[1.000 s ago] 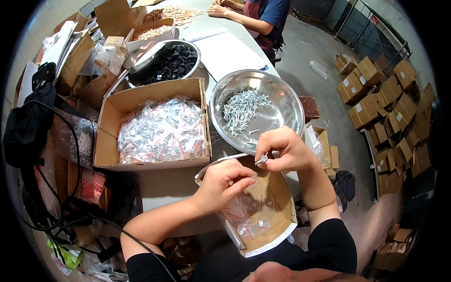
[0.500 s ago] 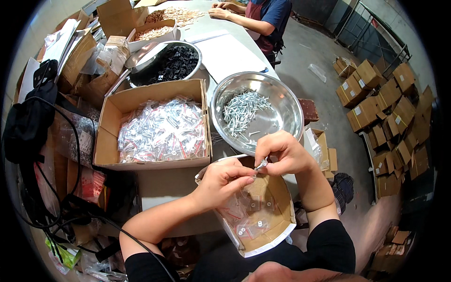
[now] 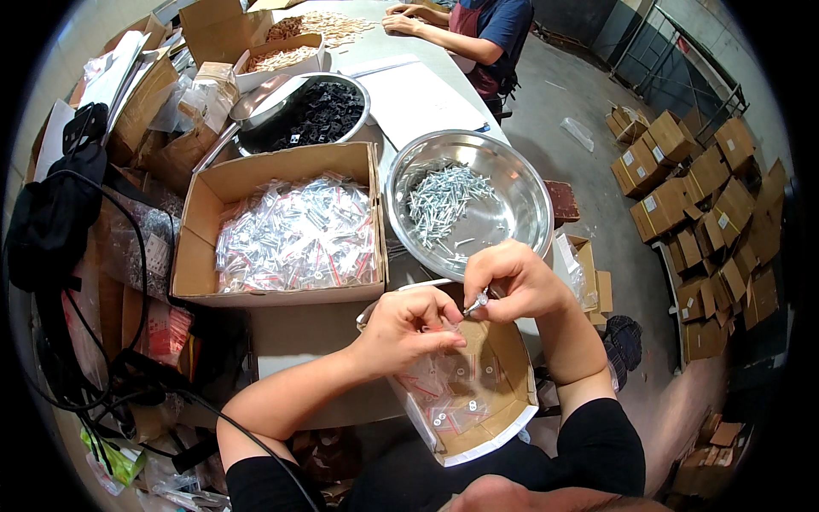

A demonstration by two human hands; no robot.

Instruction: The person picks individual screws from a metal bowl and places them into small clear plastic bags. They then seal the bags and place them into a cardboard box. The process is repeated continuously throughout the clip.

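My right hand (image 3: 519, 280) pinches a few silvery screws (image 3: 478, 300) between thumb and fingers. Close beside it, my left hand (image 3: 408, 328) is closed on a small clear zip bag (image 3: 439, 328) with a reddish strip, mostly hidden by the fingers. Both hands are above a shallow cardboard tray (image 3: 503, 405) on my lap side, where several clear zip bags (image 3: 461, 401) lie with small white round pieces in them. Just beyond my hands stands a steel bowl (image 3: 520, 200) with a heap of loose screws (image 3: 445, 200).
Left of the bowl is an open cardboard box (image 3: 194, 243) full of filled bags (image 3: 294, 235). Behind it sits a steel bowl of black parts (image 3: 324, 115). A co-worker (image 3: 478, 38) sits at the table's far end. Cartons (image 3: 665, 141) are stacked at the right; a black cable (image 3: 141, 264) hangs at the left.
My left hand has shifted slightly left, its fingertips now a little apart from the screws, and more of the bag's red strip shows. My right hand has barely moved.
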